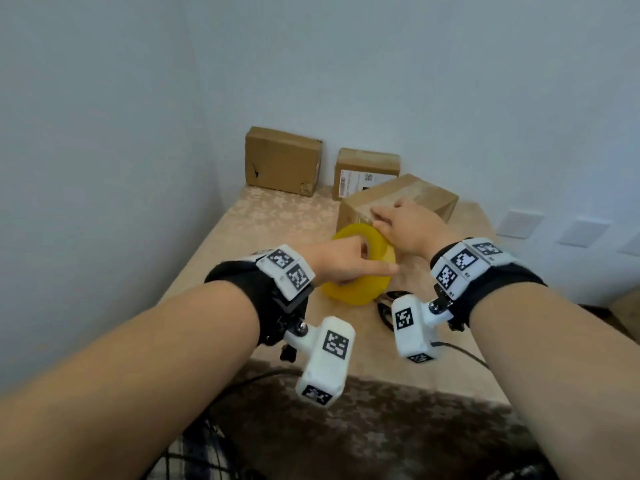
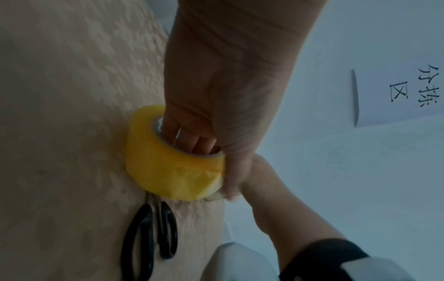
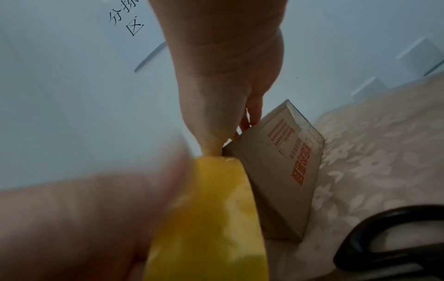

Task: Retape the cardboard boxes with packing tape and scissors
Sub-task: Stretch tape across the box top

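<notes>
We are stretching both bare forearms forward, side by side. Our left hand is gripping the tape roll, fingers hooked through its core and thumb outside. Our right hand is pressing straight fingers onto the box.

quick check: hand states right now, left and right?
Left hand: holding the tape roll, fingers hooked through its core.
Right hand: open, fingers pressing on the nearest box at its near edge.

Head above; wrists close, sharing tape
</notes>
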A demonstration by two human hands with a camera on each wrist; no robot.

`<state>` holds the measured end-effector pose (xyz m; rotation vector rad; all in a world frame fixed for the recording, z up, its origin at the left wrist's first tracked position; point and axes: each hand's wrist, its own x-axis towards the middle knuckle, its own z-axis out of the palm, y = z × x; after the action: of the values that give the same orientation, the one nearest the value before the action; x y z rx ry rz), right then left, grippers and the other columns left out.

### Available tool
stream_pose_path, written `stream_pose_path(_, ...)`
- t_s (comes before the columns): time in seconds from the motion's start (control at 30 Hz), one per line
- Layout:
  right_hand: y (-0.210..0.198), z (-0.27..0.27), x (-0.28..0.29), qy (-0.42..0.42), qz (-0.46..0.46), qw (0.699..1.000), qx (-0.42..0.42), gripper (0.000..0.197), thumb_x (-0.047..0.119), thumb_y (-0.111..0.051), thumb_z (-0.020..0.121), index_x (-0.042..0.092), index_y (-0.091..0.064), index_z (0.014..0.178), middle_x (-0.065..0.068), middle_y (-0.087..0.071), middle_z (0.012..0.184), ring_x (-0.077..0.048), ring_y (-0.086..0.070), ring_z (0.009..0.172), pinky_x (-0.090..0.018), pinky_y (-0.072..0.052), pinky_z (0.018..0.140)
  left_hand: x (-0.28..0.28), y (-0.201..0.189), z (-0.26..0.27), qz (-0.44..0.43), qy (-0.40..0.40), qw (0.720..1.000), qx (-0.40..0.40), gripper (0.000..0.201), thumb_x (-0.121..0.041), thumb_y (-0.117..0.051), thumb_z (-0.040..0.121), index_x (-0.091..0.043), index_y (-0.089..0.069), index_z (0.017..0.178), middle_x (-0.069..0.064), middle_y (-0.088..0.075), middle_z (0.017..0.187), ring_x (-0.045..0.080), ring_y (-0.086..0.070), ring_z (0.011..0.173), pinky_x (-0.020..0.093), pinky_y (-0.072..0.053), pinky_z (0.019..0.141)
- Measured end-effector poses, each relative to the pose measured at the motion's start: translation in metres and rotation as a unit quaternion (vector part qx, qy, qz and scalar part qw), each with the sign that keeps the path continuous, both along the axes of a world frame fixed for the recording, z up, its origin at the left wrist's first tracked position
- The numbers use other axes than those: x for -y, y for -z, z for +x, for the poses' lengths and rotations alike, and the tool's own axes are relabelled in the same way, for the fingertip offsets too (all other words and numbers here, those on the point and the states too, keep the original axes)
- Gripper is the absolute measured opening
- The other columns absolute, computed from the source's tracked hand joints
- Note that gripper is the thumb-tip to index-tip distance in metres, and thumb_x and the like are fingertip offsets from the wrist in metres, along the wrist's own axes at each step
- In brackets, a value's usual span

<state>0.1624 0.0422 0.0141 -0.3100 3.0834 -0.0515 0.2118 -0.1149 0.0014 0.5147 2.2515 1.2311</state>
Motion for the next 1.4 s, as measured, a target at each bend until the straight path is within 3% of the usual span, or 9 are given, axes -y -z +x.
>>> stream_pose_path(0.1,-0.006,-0.002,-0.001,-0.025,0.022,0.999,-0.008,0.040,0.038,-0.037,0.102,0.022,-0.049,0.136,-0.013,-0.057,0.129,-0.032,-0.054,0.113,-0.034,-0.041,0.087,0.003,-0.008,-0.005,-0.075,0.005,0.997,-0.030,0.032,-0.023,-0.066,0.087,-0.014,-0.039,0.073,0.008,-0.031,0.064,0.019,-0.031,0.055,0.023,-0.029,0.046)
stream_pose_path(0.23,-0.010,-0.004,0.000,-0.020,0.032,0.999,-0.015,0.040,0.041,-0.040,0.101,0.023,-0.051,0.134,-0.010,-0.059,0.131,-0.029,-0.054,0.118,-0.031,-0.041,0.083,0.031,-0.025,-0.014,-0.092,-0.046,0.994,-0.025,0.031,-0.026,-0.057,0.066,-0.015,-0.040,0.089,0.006,-0.031,0.078,0.018,-0.029,0.070,0.029,-0.024,0.057)
stream_pose_path(0.37,-0.010,-0.002,0.013,0.016,0.044,0.998,-0.031,0.038,0.041,-0.040,0.100,0.024,-0.055,0.131,-0.009,-0.059,0.128,-0.029,-0.054,0.117,-0.030,-0.039,0.080,0.061,-0.034,-0.030,-0.071,-0.151,0.983,-0.079,0.038,-0.043,-0.058,0.089,-0.013,-0.055,0.111,0.002,-0.049,0.103,0.018,-0.047,0.091,0.028,-0.037,0.072)
stream_pose_path(0.53,-0.011,-0.002,0.034,0.087,0.021,0.994,-0.068,0.051,0.057,-0.043,0.092,0.014,-0.067,0.105,-0.009,-0.065,0.108,-0.029,-0.058,0.095,-0.032,-0.041,0.072,0.074,-0.034,-0.043,-0.113,-0.138,0.957,-0.229,0.048,-0.052,-0.066,0.081,-0.015,-0.056,0.111,0.000,-0.057,0.107,0.018,-0.054,0.098,0.026,-0.039,0.070)
stream_pose_path(0.63,-0.007,-0.003,0.038,0.114,-0.022,0.989,-0.089,0.069,0.063,-0.032,0.091,0.010,-0.054,0.129,-0.016,-0.054,0.131,-0.034,-0.054,0.114,-0.040,-0.044,0.086,0.072,-0.030,-0.037,-0.141,-0.090,0.946,-0.280,0.046,-0.046,-0.063,0.086,-0.023,-0.055,0.126,-0.007,-0.056,0.121,0.009,-0.050,0.106,0.022,-0.036,0.081)
stream_pose_path(0.73,0.008,-0.002,0.039,0.120,-0.082,0.987,-0.070,0.081,0.067,-0.031,0.092,0.007,-0.026,0.146,-0.020,-0.032,0.148,-0.038,-0.036,0.133,-0.049,-0.031,0.107,0.069,-0.020,-0.033,-0.178,-0.081,0.934,-0.300,0.046,-0.043,-0.056,0.091,-0.025,-0.049,0.133,-0.007,-0.055,0.125,0.004,-0.045,0.100,0.017,-0.030,0.078)
stream_pose_path(0.87,0.018,-0.013,0.046,0.128,-0.026,0.991,0.005,0.081,0.078,-0.012,0.086,0.034,-0.001,0.153,-0.012,-0.003,0.162,-0.046,-0.011,0.144,-0.064,0.001,0.113,0.065,-0.014,-0.035,-0.168,-0.055,0.931,-0.319,0.049,-0.047,-0.053,0.091,-0.023,-0.048,0.134,-0.003,-0.056,0.129,0.013,-0.052,0.112,0.022,-0.036,0.083)
stream_pose_path(1.2,0.017,-0.016,0.048,0.143,-0.038,0.989,0.031,0.064,0.068,-0.014,0.093,0.044,-0.001,0.152,-0.008,0.003,0.162,-0.045,-0.001,0.145,-0.068,0.007,0.110,0.076,-0.024,-0.041,-0.337,0.014,0.893,-0.297,0.051,-0.055,-0.047,0.092,-0.027,-0.054,0.133,-0.004,-0.055,0.134,0.016,-0.050,0.120,0.026,-0.035,0.089)
stream_pose_path(1.4,0.020,-0.017,0.058,0.154,0.007,0.988,-0.002,0.071,0.065,-0.026,0.094,0.034,-0.001,0.154,-0.017,-0.004,0.161,-0.048,-0.010,0.143,-0.069,-0.002,0.110,0.060,-0.030,-0.045,-0.342,0.044,0.887,-0.306,0.048,-0.041,-0.058,0.089,-0.022,-0.050,0.132,0.003,-0.053,0.120,0.015,-0.047,0.095,0.028,-0.039,0.080)
